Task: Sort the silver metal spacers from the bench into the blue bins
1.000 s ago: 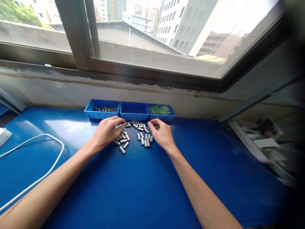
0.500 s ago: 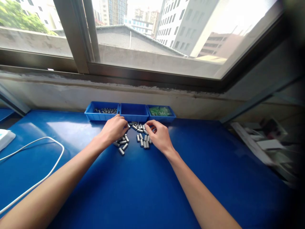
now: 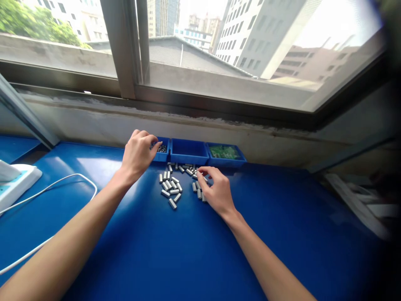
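My left hand (image 3: 138, 153) hangs over the left blue bin (image 3: 160, 156), which holds small metal screws (image 3: 162, 149). Its thumb and fingertips are drawn together; whatever is between them is too small to make out. My right hand (image 3: 218, 189) reaches in from the right, its thumb and fingers curled into a pinch above short silvery metal cylinders (image 3: 199, 193). What this pinch holds is hidden. More of these metal cylinders (image 3: 169, 184) lie loose on the blue table in a left cluster, and others (image 3: 189, 171) lie in front of the bins.
The middle blue bin (image 3: 189, 159) stands beside the right blue bin (image 3: 226, 162), which contains green pieces (image 3: 224, 151). A white cable (image 3: 67, 180) curves across the blue table (image 3: 163, 255) from a white power strip (image 3: 21, 184). Behind the bins are a wall and window.
My left hand has moved from the loose metal cylinders up to the left bin. My right hand stays close over the right part of the pile. The view has turned slightly left.
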A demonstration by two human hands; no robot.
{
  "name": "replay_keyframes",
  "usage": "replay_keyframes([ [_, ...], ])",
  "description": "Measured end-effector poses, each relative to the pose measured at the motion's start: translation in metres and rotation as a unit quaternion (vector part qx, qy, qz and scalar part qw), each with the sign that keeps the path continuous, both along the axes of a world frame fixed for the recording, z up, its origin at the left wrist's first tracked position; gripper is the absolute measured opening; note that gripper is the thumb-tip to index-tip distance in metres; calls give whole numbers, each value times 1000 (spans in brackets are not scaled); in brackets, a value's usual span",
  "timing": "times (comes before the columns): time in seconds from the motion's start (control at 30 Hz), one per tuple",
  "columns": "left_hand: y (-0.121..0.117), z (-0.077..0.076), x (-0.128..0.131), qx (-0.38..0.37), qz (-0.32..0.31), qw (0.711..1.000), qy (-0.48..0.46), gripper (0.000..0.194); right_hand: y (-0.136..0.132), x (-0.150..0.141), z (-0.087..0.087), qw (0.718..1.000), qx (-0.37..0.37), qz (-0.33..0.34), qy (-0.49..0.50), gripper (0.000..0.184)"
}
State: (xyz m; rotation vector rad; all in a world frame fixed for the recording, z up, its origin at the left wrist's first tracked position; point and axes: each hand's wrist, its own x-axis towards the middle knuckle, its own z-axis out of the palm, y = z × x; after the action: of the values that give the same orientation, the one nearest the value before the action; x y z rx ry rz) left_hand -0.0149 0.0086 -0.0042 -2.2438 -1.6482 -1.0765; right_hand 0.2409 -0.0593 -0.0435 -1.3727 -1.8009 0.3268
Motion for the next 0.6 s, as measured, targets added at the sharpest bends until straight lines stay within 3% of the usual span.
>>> replay_keyframes([
  [0.07,-5,-2,-1,4,-30,999,-17,32,2,0,-4,999,-5,-41,19,19],
  [0.17,-21,-13,7,-45,-161,986,-6,35,4,1,-11,989,-55,-103,93,27],
  [0.23,-32,-22,15,-80,-201,976,35,42,4,-2,-15,978,-95,-120,142,31],
  [0.4,-49,-42,33,-118,-162,974,105,66,-4,-21,-24,962,-111,-98,230,31],
  [0.6,-55,-54,51,-132,-127,977,107,59,-8,-41,-32,921,-101,-74,369,25],
])
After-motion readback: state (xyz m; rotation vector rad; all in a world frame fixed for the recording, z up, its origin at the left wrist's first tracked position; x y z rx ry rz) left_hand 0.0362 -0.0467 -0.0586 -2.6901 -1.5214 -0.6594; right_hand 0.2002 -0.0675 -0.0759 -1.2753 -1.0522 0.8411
